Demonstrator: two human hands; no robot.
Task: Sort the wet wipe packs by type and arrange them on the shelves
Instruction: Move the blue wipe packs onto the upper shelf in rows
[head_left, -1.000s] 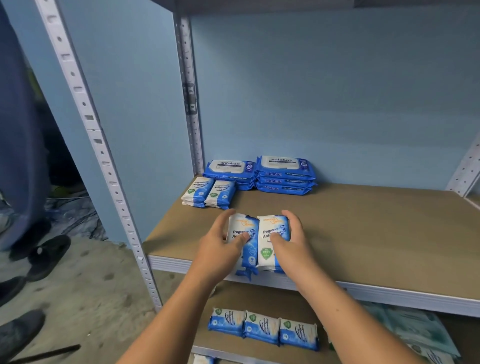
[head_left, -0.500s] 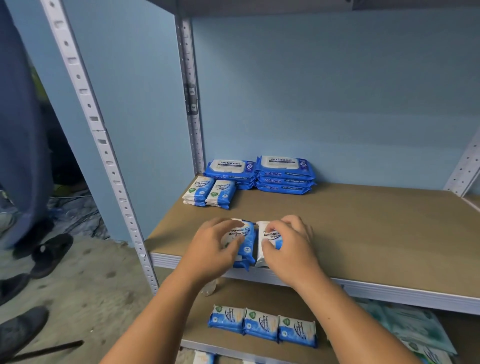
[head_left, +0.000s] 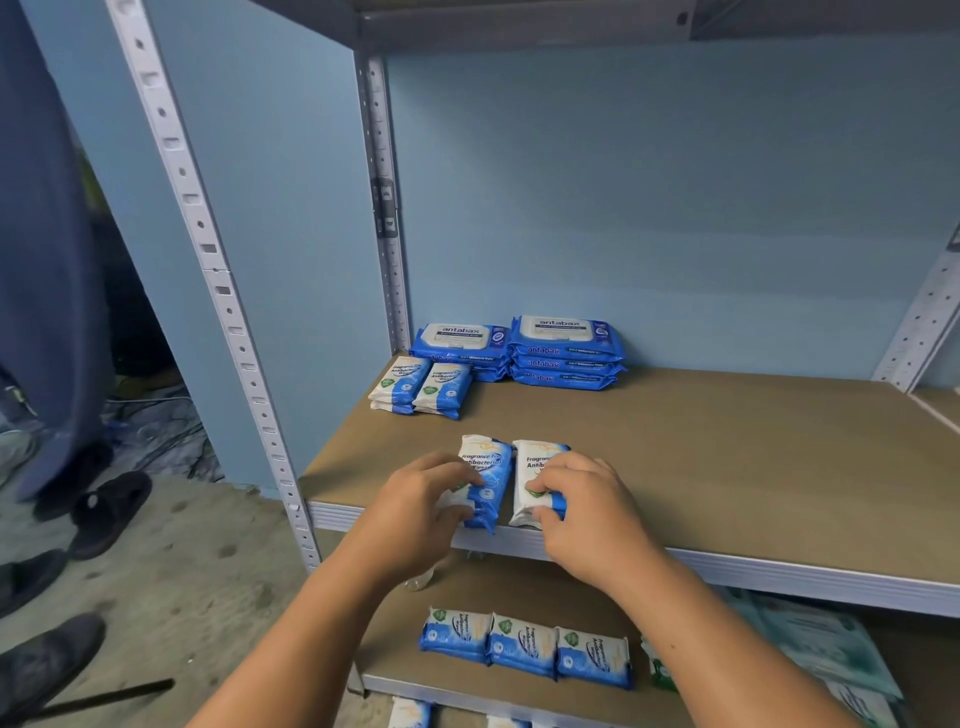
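Note:
Two small blue-and-white antibacterial wipe packs lie side by side near the front edge of the brown shelf (head_left: 727, 467). My left hand (head_left: 415, 509) grips the left pack (head_left: 488, 467), fingers curled over its near end. My right hand (head_left: 587, 509) pinches the right pack (head_left: 537, 460). At the back left of the same shelf sit two small stacks of the same pack type (head_left: 421, 387) and, behind them, two piles of larger blue antabax packs (head_left: 563, 353).
On the lower shelf lie three small blue packs in a row (head_left: 524, 647) and pale green packs (head_left: 821, 649) to their right. White perforated uprights (head_left: 208, 270) frame the rack. Another person's shoes (head_left: 104, 509) stand on the concrete floor at left.
Both hands have slid the two packs from the shelf's front edge further onto the shelf, and the fingers now curl over the packs' near ends.

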